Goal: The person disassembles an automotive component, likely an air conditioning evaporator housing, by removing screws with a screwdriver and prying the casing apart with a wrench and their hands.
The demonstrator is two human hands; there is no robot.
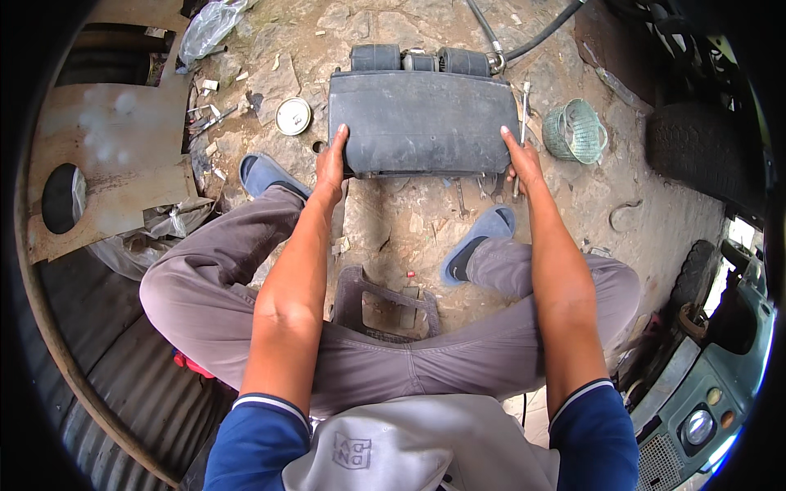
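Note:
I hold a wide black plastic blower unit [422, 123] by its two sides, in front of my feet. At its far side two rounded fan housings flank a small motor [420, 62]. My left hand [330, 170] grips the near left corner with the thumb on top. On the near right corner my right hand [525, 162] closes the same way, its fingers partly hidden beneath. A long metal wrench [525, 98] lies beside the unit's right edge, close to my right hand. Another small wrench [461, 199] shows just below the near edge.
A round tin [293, 116] stands left of the unit, and a green plastic basket [565, 135] to its right. Black hoses [544, 41] run at the far side. Tyres [696, 147] and a vehicle front [720, 393] line the right. Rusty sheet metal [115, 180] leans at left.

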